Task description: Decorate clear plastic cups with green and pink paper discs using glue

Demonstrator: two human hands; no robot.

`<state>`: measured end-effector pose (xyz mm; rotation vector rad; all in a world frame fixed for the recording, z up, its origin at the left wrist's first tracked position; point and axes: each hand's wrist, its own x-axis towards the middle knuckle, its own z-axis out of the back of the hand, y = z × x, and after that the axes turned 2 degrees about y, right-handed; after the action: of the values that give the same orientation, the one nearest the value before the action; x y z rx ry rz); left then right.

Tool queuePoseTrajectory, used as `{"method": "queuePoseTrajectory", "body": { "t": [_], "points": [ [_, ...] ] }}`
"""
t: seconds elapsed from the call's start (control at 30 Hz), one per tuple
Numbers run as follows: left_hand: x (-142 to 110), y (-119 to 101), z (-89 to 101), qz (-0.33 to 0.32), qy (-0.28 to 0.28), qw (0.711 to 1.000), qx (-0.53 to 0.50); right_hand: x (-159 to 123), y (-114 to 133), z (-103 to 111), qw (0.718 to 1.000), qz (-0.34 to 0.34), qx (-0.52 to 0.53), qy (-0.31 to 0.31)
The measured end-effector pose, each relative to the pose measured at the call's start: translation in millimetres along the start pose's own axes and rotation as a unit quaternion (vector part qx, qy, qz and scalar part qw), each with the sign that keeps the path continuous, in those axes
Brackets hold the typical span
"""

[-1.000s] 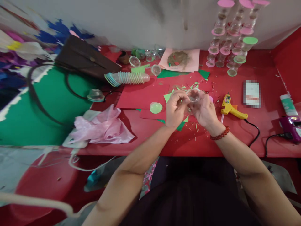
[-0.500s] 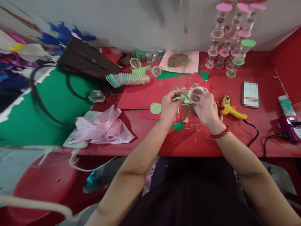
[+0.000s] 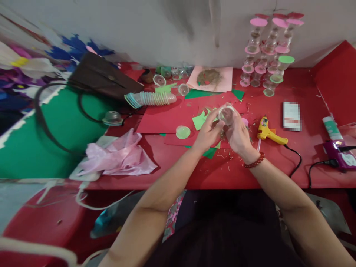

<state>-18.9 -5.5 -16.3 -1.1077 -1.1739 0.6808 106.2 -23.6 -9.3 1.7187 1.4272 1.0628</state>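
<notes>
A clear plastic cup is held between both hands over the red table, its round end turned up toward me. My left hand grips it from the left, with thumb and fingers at its side. On the other side my right hand is wrapped round it, a red bead bracelet on that wrist. Green paper scraps lie beside and beneath the hands. Left of my left hand is a pale green paper disc. A yellow glue gun rests right of my right hand.
A row of nested cups lies toward the back left, near a brown bag. Joined cups with pink and green discs stand at the back right. A pink plastic bag sits front left; a power cord hangs over the front edge.
My left hand has moved from picking at the cup's edge to gripping its side. Both hands are closer together around it. The camera view has shifted slightly.
</notes>
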Motion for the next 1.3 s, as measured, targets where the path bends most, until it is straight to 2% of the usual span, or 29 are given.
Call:
{"method": "queuePoseTrajectory", "body": {
  "t": [0.13,0.23,0.43,0.57,0.83,1.07,1.3],
  "points": [
    [2.1,-6.8,1.1,-0.016,0.024,0.996,-0.085,0.1,3.4,4.2,0.995,-0.012,-0.099,-0.027],
    [2.3,-14.1,0.1,0.020,0.029,0.990,-0.135,1.6,14.7,10.8,0.983,0.035,-0.178,-0.042],
    [-0.6,-19.7,0.1,0.060,0.020,0.984,-0.169,0.9,39.7,14.2,0.936,0.138,-0.321,-0.045],
    [-1.4,-24.2,1.4,0.074,0.022,0.981,-0.179,-2.6,48.2,11.7,0.923,0.169,-0.343,-0.040],
    [-1.0,-34.6,3.6,0.080,0.041,0.977,-0.193,-4.4,56.6,12.3,0.918,0.196,-0.344,-0.027],
    [-2.1,-31.1,2.8,0.089,0.053,0.975,-0.195,-5.1,53.5,18.1,0.897,0.225,-0.377,-0.047],
    [-3.3,-29.4,-2.0,0.088,0.028,0.977,-0.194,-3.8,51.0,15.7,0.891,0.211,-0.397,-0.057]
  ]
}}
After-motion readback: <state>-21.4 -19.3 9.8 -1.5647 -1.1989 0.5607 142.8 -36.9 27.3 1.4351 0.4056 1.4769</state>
